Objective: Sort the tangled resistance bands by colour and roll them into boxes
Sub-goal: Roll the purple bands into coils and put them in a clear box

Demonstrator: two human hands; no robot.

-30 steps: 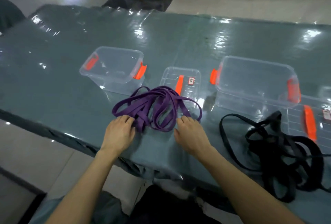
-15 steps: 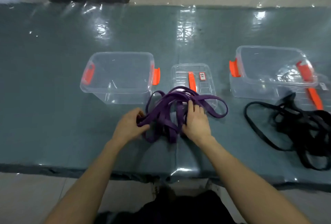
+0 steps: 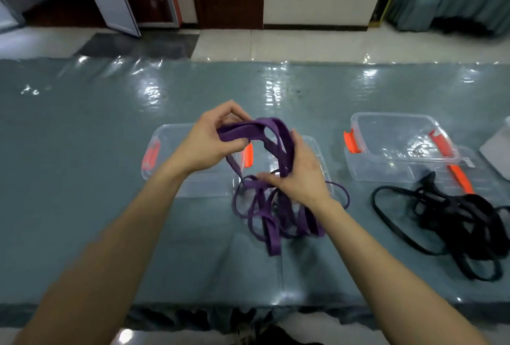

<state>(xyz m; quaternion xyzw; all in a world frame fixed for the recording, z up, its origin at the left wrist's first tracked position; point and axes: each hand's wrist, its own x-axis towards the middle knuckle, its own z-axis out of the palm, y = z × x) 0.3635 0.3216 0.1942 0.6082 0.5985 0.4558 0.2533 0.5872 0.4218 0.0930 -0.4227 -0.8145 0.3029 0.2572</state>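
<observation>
A tangle of purple resistance bands [image 3: 271, 213] is partly lifted off the teal table. My left hand [image 3: 209, 140] pinches a folded end of the purple bands up high. My right hand [image 3: 299, 172] grips the strands just below and to the right, and the remaining loops hang down onto the table. A clear box with orange latches [image 3: 165, 157] stands behind my left hand, partly hidden. A second clear box [image 3: 397, 146] stands at the right. A heap of black resistance bands [image 3: 452, 217] lies in front of it.
A clear lid [image 3: 317, 151] lies flat behind my right hand, and another lid with an orange strip [image 3: 461, 176] lies by the right box. A pale object [image 3: 496, 149] sits at the right edge. The table's near edge [image 3: 248, 306] runs below my forearms.
Both hands have lifted part of the purple bands off the table; before they pressed on the pile lying flat. The camera view has tilted up.
</observation>
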